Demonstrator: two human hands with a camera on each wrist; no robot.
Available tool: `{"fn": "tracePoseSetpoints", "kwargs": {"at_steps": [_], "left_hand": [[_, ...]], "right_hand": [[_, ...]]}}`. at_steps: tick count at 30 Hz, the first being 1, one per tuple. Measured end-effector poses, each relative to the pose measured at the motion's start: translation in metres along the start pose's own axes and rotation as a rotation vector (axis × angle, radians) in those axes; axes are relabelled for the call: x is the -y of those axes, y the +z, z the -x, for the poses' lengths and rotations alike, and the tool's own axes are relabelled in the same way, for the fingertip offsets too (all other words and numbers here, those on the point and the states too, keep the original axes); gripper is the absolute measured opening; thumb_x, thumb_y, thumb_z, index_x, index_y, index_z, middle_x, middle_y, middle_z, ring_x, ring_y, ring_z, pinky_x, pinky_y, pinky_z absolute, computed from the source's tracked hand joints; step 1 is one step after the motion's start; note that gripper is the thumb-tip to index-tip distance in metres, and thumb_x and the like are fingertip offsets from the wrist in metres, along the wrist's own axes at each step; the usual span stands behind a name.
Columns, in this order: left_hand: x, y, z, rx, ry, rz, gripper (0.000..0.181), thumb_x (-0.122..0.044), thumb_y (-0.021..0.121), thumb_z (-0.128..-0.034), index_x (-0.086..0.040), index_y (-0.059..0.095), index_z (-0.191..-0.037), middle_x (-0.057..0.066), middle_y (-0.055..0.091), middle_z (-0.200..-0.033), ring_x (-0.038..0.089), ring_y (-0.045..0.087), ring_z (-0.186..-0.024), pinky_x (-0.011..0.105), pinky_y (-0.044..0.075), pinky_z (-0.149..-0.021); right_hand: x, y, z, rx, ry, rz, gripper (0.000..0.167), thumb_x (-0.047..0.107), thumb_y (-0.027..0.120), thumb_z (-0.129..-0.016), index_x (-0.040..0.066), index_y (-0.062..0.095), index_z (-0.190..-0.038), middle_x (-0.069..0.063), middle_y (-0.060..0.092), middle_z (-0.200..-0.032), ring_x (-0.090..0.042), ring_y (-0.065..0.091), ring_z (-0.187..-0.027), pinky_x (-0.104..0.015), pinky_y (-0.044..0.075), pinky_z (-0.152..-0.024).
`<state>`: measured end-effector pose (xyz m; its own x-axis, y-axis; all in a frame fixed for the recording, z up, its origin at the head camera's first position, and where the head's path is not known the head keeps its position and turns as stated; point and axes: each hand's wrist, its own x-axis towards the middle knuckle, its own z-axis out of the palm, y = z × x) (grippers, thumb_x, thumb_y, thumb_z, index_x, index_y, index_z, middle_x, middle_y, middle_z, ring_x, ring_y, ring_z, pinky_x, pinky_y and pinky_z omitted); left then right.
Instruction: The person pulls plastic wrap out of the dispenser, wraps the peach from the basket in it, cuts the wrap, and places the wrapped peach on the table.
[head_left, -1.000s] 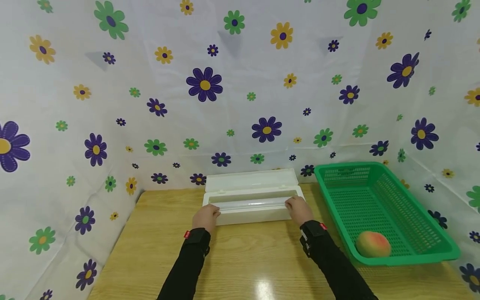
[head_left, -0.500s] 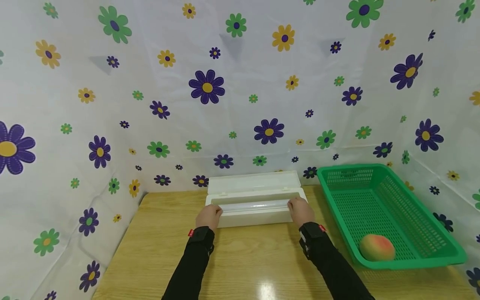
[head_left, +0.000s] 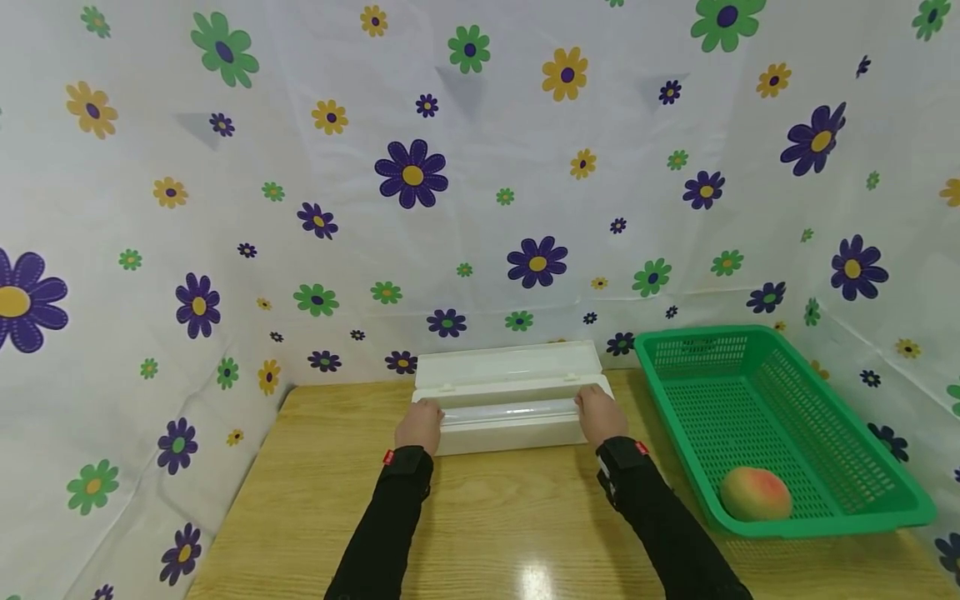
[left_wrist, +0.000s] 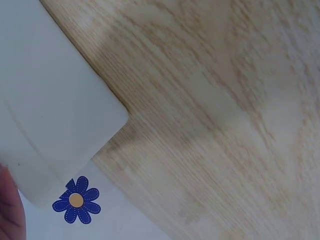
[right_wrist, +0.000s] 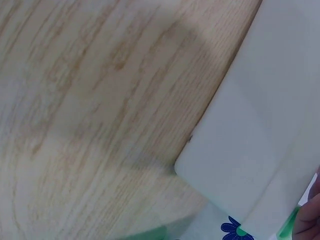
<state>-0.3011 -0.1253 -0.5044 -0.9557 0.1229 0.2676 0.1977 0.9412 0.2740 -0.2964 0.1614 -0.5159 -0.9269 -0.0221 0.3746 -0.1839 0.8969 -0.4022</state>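
Note:
A long white dispenser box (head_left: 510, 437) sits on the table with its lid (head_left: 510, 363) tipped back. Inside lies a shiny, clear roll of cling film (head_left: 510, 410). My left hand (head_left: 420, 427) is at the left end of the box's front edge, fingers curled and pinching the film there. At the right end my right hand (head_left: 602, 415) pinches the film in the same way. The fingertips are partly hidden behind the hands. Each wrist view shows a lower corner of the box, with only a sliver of the left hand (left_wrist: 11, 207) and right hand (right_wrist: 307, 220).
To the right stands a green plastic basket (head_left: 813, 527) with a peach (head_left: 756, 493) in its near left corner. Behind the box hangs a white flowered cloth (head_left: 480, 225). The wooden table (head_left: 495, 525) extends in front of the box.
Both hands have shifted slightly at the ends of the roll, and their knuckles now stand a little higher over the box. The box, basket and peach stay in place; the head view has shifted slightly.

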Motion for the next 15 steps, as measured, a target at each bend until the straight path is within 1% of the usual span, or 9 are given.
{"fn": "tracePoseSetpoints", "kwargs": {"at_steps": [3,4,8,10,11,15], "left_hand": [[0.001,0.003,-0.005,-0.025,-0.007,-0.027,0.012,-0.012,0.057,-0.0861,-0.002,0.062,-0.084,0.011,0.054,-0.083,0.029,0.053,-0.084,0.037,0.048,-0.067],[0.001,0.005,-0.006,-0.033,-0.006,-0.037,0.012,-0.012,0.057,-0.0862,-0.002,0.062,-0.084,0.012,0.053,-0.084,0.029,0.053,-0.083,0.036,0.048,-0.066],[0.003,0.005,-0.011,-0.049,-0.006,-0.052,0.011,-0.012,0.058,-0.0857,-0.001,0.060,-0.084,0.012,0.052,-0.083,0.024,0.054,-0.063,0.035,0.047,-0.055],[0.003,0.004,-0.013,-0.046,-0.004,-0.039,0.011,-0.011,0.058,-0.0855,0.000,0.058,-0.083,0.013,0.051,-0.081,0.023,0.051,-0.054,0.034,0.044,-0.048],[0.003,0.003,-0.013,-0.042,-0.002,-0.032,0.011,-0.011,0.058,-0.0857,0.000,0.058,-0.083,0.013,0.051,-0.080,0.023,0.050,-0.052,0.034,0.044,-0.048],[0.002,-0.001,-0.017,-0.028,0.010,0.025,0.010,-0.007,0.056,-0.0862,0.001,0.054,-0.081,0.013,0.051,-0.074,0.027,0.053,-0.059,0.036,0.045,-0.051]], "right_hand": [[0.000,-0.002,-0.003,0.010,-0.002,-0.004,0.008,0.009,0.057,-0.086,0.002,0.059,-0.084,-0.011,0.056,-0.080,-0.026,0.056,-0.070,-0.038,0.046,-0.062],[0.000,-0.002,-0.004,0.013,-0.005,-0.001,0.007,0.008,0.057,-0.086,0.002,0.059,-0.084,-0.010,0.056,-0.078,-0.026,0.056,-0.068,-0.038,0.046,-0.060],[0.001,-0.007,-0.008,0.037,-0.018,0.012,0.007,0.008,0.056,-0.086,0.003,0.058,-0.082,-0.009,0.055,-0.071,-0.025,0.054,-0.061,-0.038,0.044,-0.056],[0.003,-0.010,-0.010,0.053,-0.022,0.016,0.007,0.007,0.056,-0.086,0.003,0.057,-0.081,-0.009,0.056,-0.070,-0.025,0.054,-0.060,-0.038,0.044,-0.054],[0.003,-0.012,-0.012,0.061,-0.020,0.014,0.007,0.007,0.056,-0.086,0.003,0.057,-0.081,-0.009,0.057,-0.070,-0.025,0.054,-0.059,-0.038,0.044,-0.054],[0.004,-0.016,-0.017,0.081,-0.011,0.004,0.007,0.007,0.055,-0.087,0.003,0.056,-0.082,-0.010,0.059,-0.070,-0.023,0.053,-0.056,-0.036,0.042,-0.050]]}}
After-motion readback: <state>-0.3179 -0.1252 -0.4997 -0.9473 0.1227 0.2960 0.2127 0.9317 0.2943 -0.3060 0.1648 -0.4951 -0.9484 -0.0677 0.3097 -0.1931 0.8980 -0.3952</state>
